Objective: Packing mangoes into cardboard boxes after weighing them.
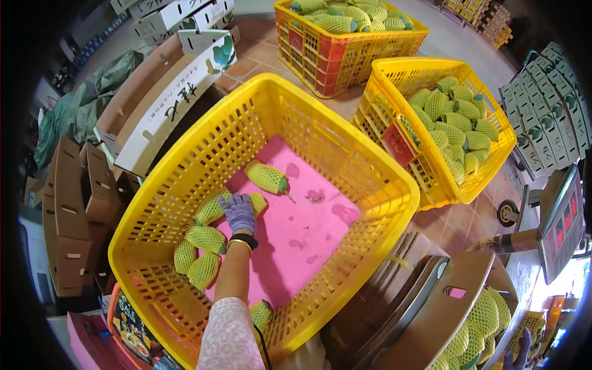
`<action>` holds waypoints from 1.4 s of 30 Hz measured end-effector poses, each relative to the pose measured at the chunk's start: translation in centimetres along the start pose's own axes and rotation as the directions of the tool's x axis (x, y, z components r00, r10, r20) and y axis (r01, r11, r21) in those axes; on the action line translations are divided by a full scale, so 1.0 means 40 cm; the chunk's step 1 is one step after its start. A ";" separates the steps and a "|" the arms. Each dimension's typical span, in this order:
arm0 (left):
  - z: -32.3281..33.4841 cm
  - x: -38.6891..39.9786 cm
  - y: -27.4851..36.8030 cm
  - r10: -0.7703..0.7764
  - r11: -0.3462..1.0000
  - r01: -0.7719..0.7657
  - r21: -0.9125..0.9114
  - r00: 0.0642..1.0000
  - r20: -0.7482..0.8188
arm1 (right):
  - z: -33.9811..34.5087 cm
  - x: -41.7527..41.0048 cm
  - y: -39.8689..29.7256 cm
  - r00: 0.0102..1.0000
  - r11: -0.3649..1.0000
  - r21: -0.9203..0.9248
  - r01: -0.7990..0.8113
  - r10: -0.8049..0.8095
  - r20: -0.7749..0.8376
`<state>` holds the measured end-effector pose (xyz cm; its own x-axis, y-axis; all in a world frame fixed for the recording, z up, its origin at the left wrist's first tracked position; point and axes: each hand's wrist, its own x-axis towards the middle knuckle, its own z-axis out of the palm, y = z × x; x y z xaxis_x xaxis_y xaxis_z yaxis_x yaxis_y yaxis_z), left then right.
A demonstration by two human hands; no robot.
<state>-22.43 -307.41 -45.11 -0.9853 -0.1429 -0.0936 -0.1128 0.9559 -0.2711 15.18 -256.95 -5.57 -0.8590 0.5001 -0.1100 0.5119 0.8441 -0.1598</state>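
My left hand [238, 212], in a purple knit glove with a dark band at the wrist, reaches into a large yellow plastic crate [259, 83]. Its fingers are closed over a netted papaya [259, 203], whose end shows to the right of the glove. Another netted papaya [210, 208] lies just left of the hand. Several more papayas [206, 238] rest along the crate's left side. One papaya [267, 177] lies apart beyond my fingers, on the stained pink liner [319, 222]. A papaya [260, 314] sits beside my forearm. My right hand is out of view.
Two yellow crates [305, 60] [485, 194] of papayas stand beyond. A cardboard box [444, 305] of papayas and a digital scale [562, 226] are at right. White cartons [157, 115] sit left. A purple-gloved hand [522, 347] shows at lower right, its owner unclear.
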 end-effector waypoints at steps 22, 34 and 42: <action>-0.995 -0.567 0.074 0.982 0.186 0.361 -0.914 -0.042 0.183 | 0.033 -0.208 -0.392 0.694 0.750 0.125 0.650 -0.519 -0.499; -0.994 -0.964 0.299 0.679 -0.676 0.208 -0.707 0.548 -0.488 | 0.059 -0.262 -0.335 0.819 0.953 0.273 0.132 0.050 -0.572; -0.924 -0.830 0.348 0.903 -0.414 0.795 -0.444 0.421 -0.088 | 0.043 -0.232 -0.256 0.958 0.547 0.787 0.287 -0.147 -0.248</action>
<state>3.99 -279.88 -10.35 -0.5279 0.8255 -0.1995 -0.7933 -0.3954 0.4631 17.94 -270.56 -4.61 -0.9010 0.4028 0.1611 0.0431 0.4527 -0.8906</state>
